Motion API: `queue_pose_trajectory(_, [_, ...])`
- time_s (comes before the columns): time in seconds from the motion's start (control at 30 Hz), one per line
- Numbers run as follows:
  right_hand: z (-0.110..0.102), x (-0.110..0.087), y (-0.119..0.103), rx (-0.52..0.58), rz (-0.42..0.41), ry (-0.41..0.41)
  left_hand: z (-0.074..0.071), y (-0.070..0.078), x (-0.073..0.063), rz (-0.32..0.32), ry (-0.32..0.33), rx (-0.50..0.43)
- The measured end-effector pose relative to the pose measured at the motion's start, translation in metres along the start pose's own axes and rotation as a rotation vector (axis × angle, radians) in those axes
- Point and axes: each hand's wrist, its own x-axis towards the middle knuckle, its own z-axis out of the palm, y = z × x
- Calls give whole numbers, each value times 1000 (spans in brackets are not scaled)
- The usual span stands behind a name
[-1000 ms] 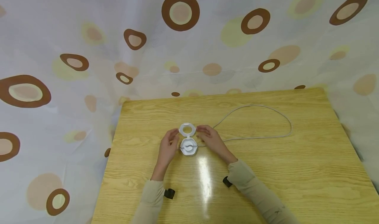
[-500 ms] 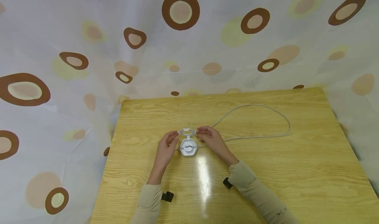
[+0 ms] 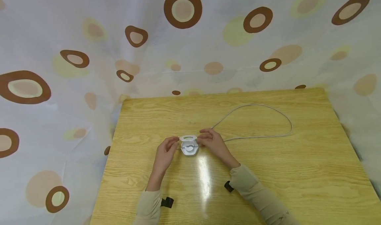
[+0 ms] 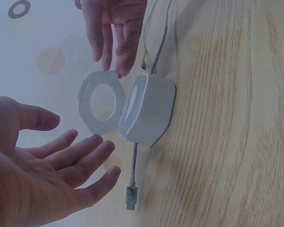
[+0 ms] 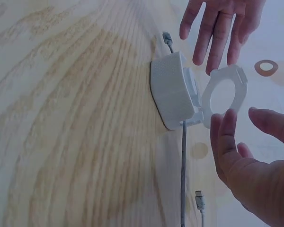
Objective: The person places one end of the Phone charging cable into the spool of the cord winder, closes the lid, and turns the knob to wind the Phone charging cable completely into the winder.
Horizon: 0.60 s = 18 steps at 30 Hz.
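Note:
A white hexagonal cable winder case (image 4: 156, 106) sits on the table with its hinged lid (image 5: 241, 90) raised at an angle over the base. The lid has a large round hole. My left hand (image 3: 163, 154) has its fingertips at the lid's left edge, fingers spread and gently bent. On the opposite edge, fingertips of my right hand (image 3: 216, 148) touch the lid, with the thumb held apart from it. A grey cable runs through the case; a short end with a plug (image 4: 131, 195) sticks out on the left. In the head view the lid overlaps the base's far part.
To the right, the cable (image 3: 259, 137) lies in a wide loop on the wooden table (image 3: 297, 172), and its other plug (image 5: 199, 201) shows beside it in the right wrist view. A spotted cloth (image 3: 208, 46) hangs behind the table's far edge.
The lid has swung from lying back flat behind the base to standing tilted above it. Both hands have moved slightly toward the person with it.

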Motion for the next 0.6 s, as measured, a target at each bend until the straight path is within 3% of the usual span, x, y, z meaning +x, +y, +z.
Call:
queue_pose_trajectory(0.3, [7,-1,7,-48,39,42,-2,-2,-7,-54,-27,12])
queue_pose_trajectory(0.6, [10,0,10,-112,28,95,9,-14,0,-33,25,12])
